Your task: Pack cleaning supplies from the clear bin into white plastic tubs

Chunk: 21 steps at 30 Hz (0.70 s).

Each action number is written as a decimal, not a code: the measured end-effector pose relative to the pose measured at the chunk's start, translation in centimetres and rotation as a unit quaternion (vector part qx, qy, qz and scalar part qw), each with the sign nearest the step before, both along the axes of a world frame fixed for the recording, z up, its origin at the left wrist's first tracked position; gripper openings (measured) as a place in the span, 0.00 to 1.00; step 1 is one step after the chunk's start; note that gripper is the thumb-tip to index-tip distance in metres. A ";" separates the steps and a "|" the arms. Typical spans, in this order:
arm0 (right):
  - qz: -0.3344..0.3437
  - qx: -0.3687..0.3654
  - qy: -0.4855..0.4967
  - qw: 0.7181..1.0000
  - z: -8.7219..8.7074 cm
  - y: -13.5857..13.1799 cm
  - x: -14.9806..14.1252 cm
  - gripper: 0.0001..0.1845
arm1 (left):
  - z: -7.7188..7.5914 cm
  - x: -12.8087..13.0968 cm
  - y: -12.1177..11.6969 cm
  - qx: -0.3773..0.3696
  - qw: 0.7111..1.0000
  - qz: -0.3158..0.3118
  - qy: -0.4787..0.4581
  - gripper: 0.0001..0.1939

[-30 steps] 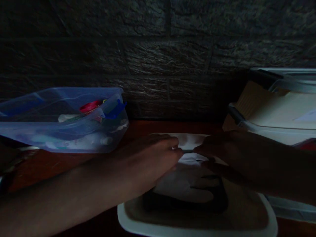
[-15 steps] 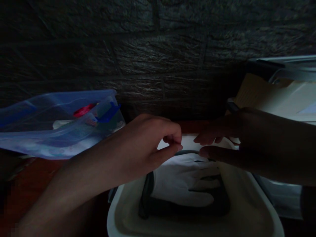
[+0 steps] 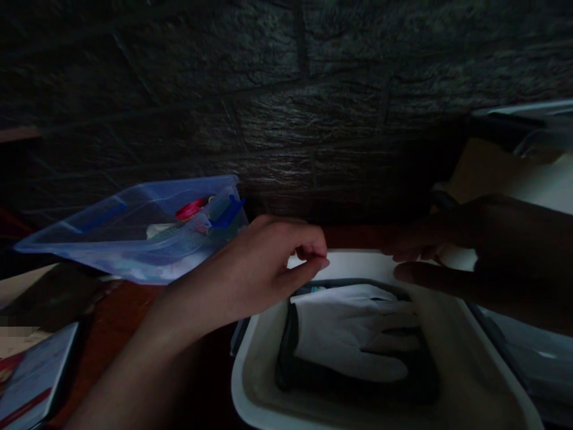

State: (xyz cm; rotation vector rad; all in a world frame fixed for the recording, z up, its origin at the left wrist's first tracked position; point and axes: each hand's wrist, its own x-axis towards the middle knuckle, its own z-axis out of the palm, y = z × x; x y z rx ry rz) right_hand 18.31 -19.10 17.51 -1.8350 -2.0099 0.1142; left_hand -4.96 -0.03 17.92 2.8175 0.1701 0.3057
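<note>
My left hand [image 3: 282,254] hovers over the far left part of a white tub [image 3: 244,376]. Its thumb and index finger are pinched together; anything between the tips is too small to make out. To the right, my right hand [image 3: 452,257] is in deep shadow above the tub's far right side, thumb and fingers apart, holding nothing I can see. Inside the tub lies a white work glove [image 3: 353,334], fingers pointing right, on a dark folded item [image 3: 358,388]. Neither hand touches the glove.
A clear blue-tinted plastic box [image 3: 134,251] stands at left, with a red item [image 3: 191,209] inside. A dark brick wall [image 3: 268,119] rises behind. A flat tablet-like object [image 3: 40,376] lies at lower left; a tan and white item [image 3: 505,179] is at right.
The view has swung left, so the tub, box and glove appear farther right. The gap between my hands has widened. My left hand keeps its pinch; my right hand stays open.
</note>
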 end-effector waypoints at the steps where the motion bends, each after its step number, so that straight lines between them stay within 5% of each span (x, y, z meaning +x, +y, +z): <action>1: -0.004 -0.003 0.001 1.000 0.3 -0.2 -0.2 0.15 | 0.1 0.0 0.0 0.003 1.000 0.004 -0.005 0.05; 15: -0.028 0.024 0.011 0.999 3.7 -3.6 -1.1 0.12 | 1.1 -1.0 -1.3 -0.007 1.000 0.006 -0.023 0.06; 21: -0.140 0.074 -0.015 0.987 3.1 -8.7 -0.3 0.11 | 1.5 -3.1 -2.7 -0.028 0.994 0.031 -0.100 0.06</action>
